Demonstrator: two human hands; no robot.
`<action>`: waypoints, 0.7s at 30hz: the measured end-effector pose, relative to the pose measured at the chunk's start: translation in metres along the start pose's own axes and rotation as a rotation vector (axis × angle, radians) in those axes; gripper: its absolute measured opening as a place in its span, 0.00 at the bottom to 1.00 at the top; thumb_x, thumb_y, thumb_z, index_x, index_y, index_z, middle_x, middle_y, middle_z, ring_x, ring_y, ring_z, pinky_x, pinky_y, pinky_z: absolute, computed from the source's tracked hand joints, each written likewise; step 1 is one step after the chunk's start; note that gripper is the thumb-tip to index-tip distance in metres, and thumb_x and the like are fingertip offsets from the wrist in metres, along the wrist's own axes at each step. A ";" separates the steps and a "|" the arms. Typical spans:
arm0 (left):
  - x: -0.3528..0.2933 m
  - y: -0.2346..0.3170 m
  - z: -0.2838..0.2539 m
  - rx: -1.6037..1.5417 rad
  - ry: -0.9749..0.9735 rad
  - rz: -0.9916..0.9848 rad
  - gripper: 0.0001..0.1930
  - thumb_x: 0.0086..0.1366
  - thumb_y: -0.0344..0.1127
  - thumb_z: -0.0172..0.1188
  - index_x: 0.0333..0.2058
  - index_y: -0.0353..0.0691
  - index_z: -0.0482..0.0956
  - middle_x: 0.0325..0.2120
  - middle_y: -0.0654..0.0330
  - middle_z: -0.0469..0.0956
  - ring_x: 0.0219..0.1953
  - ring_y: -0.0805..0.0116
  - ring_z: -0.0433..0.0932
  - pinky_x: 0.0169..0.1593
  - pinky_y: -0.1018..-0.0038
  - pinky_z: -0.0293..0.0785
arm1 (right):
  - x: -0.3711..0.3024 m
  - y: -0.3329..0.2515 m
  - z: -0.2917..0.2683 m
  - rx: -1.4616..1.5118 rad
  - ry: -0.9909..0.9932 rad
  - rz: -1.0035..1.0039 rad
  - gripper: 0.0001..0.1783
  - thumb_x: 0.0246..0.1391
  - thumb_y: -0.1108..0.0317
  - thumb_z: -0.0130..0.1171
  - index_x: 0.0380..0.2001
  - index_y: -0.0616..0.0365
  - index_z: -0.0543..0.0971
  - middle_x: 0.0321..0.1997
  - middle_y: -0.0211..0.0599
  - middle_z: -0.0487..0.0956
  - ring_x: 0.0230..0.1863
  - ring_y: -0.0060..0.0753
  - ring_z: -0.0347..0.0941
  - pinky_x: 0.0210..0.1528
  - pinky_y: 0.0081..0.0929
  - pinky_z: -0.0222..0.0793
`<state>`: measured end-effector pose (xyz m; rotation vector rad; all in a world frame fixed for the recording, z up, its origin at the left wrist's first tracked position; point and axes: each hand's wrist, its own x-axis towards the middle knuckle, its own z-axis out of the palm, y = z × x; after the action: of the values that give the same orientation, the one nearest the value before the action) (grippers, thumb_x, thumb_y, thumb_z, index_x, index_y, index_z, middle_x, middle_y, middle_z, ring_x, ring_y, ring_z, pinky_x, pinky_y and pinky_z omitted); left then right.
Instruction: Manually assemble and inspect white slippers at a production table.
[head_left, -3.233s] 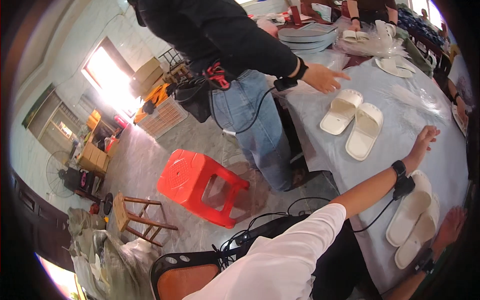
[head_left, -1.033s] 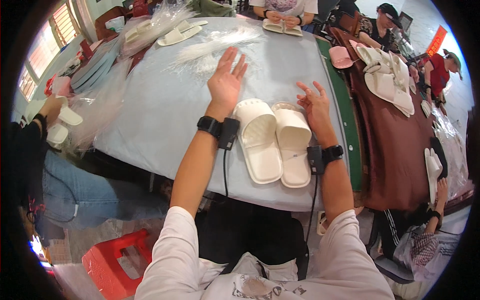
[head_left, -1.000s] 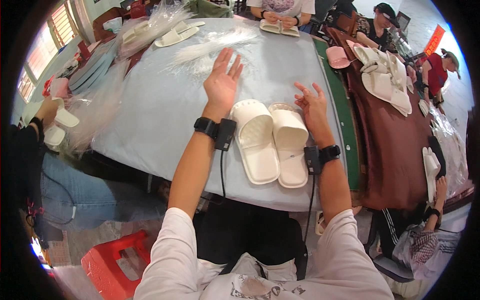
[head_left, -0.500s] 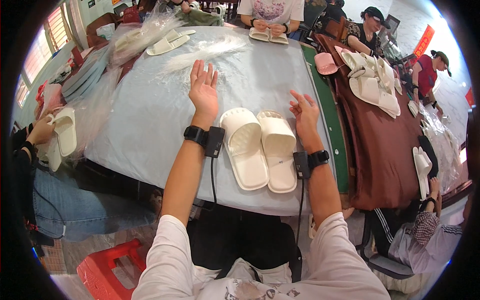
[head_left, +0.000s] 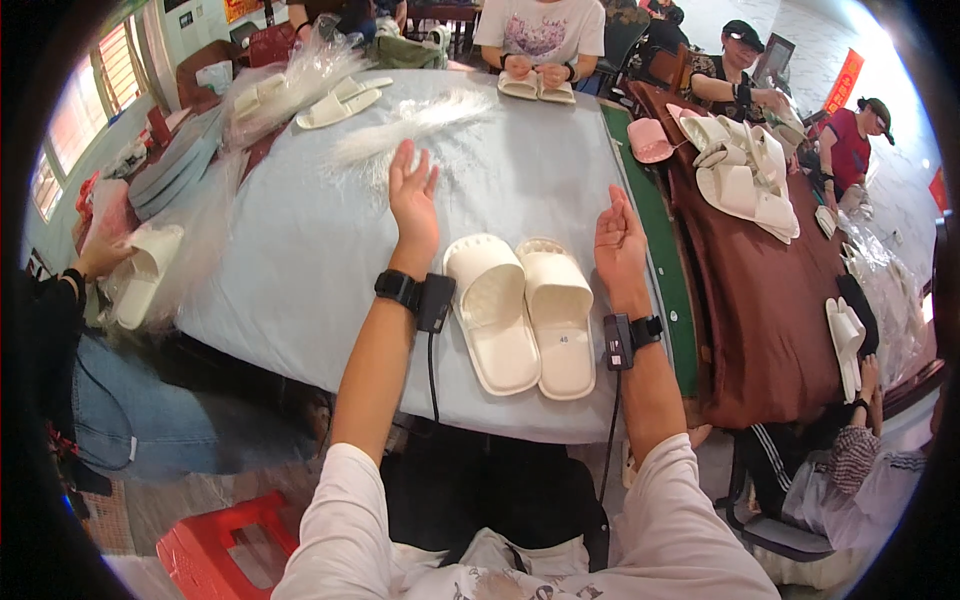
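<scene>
Two hands flank two white slippers on one table.

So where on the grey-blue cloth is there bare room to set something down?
The broadest bare patch of grey-blue cloth lies between your left hand and the clear sheeting at the left. Another lies between your hands, left of your right hand and beyond the near slippers. Crowded: the far-left corner, with far slippers.

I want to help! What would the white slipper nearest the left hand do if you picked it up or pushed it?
The slipper should mostly keep its shape when lifted: its strap arches up by itself. It probably won't roll or tip, since its broad sole lies flat on the pale tabletop.
</scene>
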<state>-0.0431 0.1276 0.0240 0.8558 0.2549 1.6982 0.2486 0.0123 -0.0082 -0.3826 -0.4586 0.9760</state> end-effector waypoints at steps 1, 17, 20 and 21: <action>0.000 0.002 -0.003 0.022 -0.043 -0.123 0.29 0.71 0.35 0.53 0.69 0.35 0.61 0.70 0.52 0.61 0.72 0.55 0.62 0.70 0.62 0.62 | -0.006 0.001 0.008 0.090 0.040 -0.014 0.22 0.71 0.64 0.51 0.64 0.61 0.68 0.63 0.40 0.77 0.54 0.31 0.78 0.55 0.28 0.77; -0.022 0.019 0.016 0.490 -0.684 -0.341 0.09 0.67 0.29 0.66 0.45 0.35 0.84 0.47 0.50 0.84 0.55 0.62 0.81 0.60 0.68 0.76 | -0.032 0.010 0.046 -0.770 -0.113 -0.143 0.21 0.68 0.62 0.60 0.56 0.66 0.77 0.46 0.45 0.86 0.40 0.37 0.86 0.39 0.26 0.81; -0.026 0.027 0.029 0.430 -0.753 -0.274 0.09 0.68 0.28 0.66 0.45 0.36 0.84 0.48 0.49 0.84 0.62 0.58 0.76 0.64 0.63 0.72 | -0.035 0.001 0.050 -0.718 -0.213 -0.147 0.21 0.68 0.61 0.60 0.56 0.65 0.78 0.46 0.45 0.86 0.40 0.36 0.86 0.40 0.27 0.81; -0.025 0.028 0.030 0.437 -0.753 -0.267 0.09 0.68 0.28 0.66 0.45 0.36 0.84 0.48 0.49 0.84 0.62 0.58 0.76 0.64 0.63 0.72 | -0.037 0.002 0.056 -0.712 -0.220 -0.149 0.21 0.68 0.61 0.60 0.56 0.65 0.78 0.46 0.45 0.86 0.40 0.36 0.86 0.40 0.27 0.81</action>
<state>-0.0428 0.0877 0.0512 1.6391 0.2084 0.9879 0.1995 -0.0128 0.0309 -0.8697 -1.0256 0.6869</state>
